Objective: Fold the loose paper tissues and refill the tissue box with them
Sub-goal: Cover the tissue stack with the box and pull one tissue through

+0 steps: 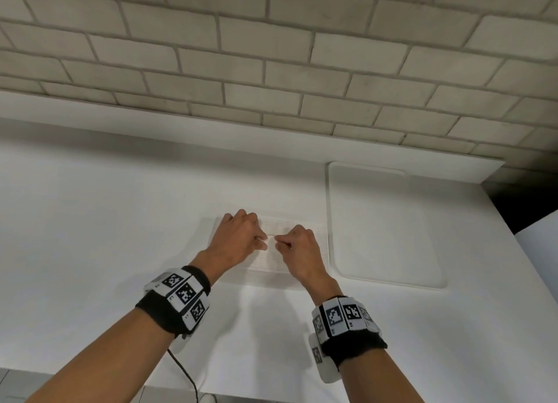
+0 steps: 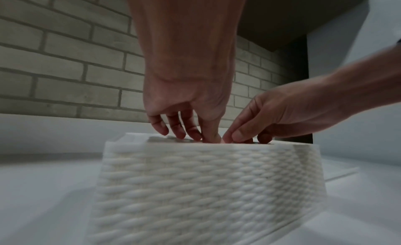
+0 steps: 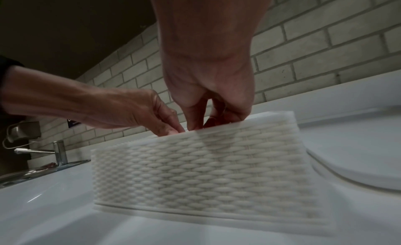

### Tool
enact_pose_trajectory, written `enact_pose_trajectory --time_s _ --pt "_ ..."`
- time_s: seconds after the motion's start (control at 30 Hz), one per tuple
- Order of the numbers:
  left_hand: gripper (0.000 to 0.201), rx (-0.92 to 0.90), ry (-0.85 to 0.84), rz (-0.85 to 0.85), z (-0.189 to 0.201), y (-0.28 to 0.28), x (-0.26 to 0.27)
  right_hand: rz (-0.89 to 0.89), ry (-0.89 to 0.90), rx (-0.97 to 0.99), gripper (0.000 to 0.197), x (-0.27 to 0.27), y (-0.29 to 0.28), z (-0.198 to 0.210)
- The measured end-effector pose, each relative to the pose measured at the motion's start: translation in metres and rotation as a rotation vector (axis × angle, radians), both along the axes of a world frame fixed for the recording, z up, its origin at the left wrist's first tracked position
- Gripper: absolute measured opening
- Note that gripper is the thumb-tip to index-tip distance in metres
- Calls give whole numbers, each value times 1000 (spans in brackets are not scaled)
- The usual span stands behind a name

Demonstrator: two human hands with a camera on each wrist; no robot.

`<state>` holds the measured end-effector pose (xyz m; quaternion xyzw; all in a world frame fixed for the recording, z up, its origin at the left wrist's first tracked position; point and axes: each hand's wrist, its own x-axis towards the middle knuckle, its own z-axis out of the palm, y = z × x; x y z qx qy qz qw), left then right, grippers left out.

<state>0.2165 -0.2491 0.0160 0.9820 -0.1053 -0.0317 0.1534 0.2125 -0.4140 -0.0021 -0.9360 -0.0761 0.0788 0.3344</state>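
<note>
A white tissue box [image 1: 265,269] with a woven pattern stands on the white counter [image 1: 105,236]; it fills the left wrist view [image 2: 206,188] and the right wrist view [image 3: 206,171]. Both hands meet over the middle of its top. My left hand [image 1: 262,241] [image 2: 195,137] [image 3: 171,130] points its fingertips down into the top opening. My right hand [image 1: 279,242] [image 2: 236,137] [image 3: 201,125] has thumb and forefinger together at the same opening. The box rim hides the fingertips, and no tissue shows in any view.
A flat white lid or tray [image 1: 383,227] [image 3: 358,163] lies just right of the box. A grey brick wall [image 1: 271,55] stands behind the counter. A chrome tap [image 3: 59,152] and sink rim are at the far left. The counter's right edge [image 1: 513,236] is close.
</note>
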Motion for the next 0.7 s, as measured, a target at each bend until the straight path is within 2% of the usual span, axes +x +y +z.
enact_pose_trajectory --time_s 0.27,0.4,0.53,0.7 --pt "10 9 19 -14 -3 -3 3 31 18 -42 29 3 0 1" --pt "13 51 -21 -81 -3 -5 1 53 40 -58 32 7 1 3" --pt "33 143 -84 -170 -9 -5 -4 98 24 -47 24 12 -1 7" --pt "25 -103 -106 -60 -22 -1 -10 24 6 -4 16 9 2 7"
